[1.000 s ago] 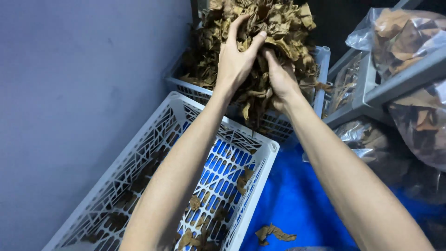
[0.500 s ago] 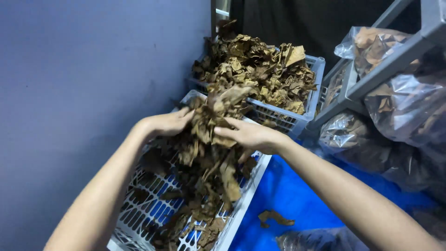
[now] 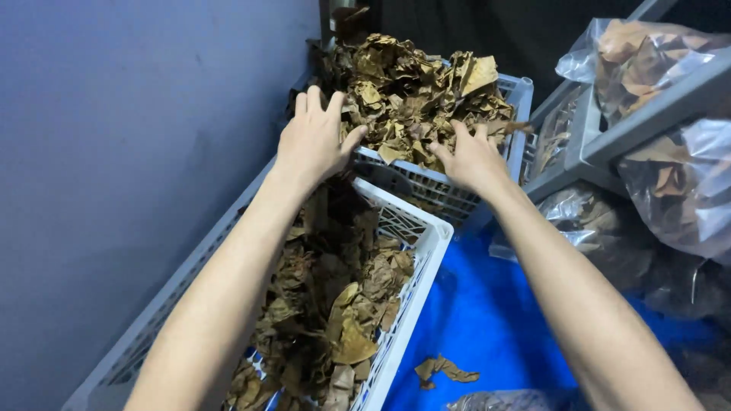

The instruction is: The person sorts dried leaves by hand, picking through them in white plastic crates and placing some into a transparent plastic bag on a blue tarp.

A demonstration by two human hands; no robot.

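A grey wall [image 3: 114,152] bounds the scene on the left; a blue sheet [image 3: 487,320] covers the floor on the right, beneath a metal rack [image 3: 647,114] holding clear bags of leaves [image 3: 670,175]. Two white crates stand end to end along the wall. The far crate [image 3: 457,190] is heaped above its rim with dry brown leaves [image 3: 411,99]. The near crate [image 3: 411,281] holds a loose layer of leaves [image 3: 327,304], with lattice still showing at its near end, so the transfer appears partly done and most of the heap remains. The left hand [image 3: 316,137] lies spread, fingers extended, on the left edge of the heap. The right hand [image 3: 468,156] lies on its front edge, fingers curled into the leaves; neither hand has closed on a bunch. A stray leaf [image 3: 445,371] lies on the sheet. Half a second earlier both hands hung above the near crate, releasing a bundle; they have since returned empty to the heap.
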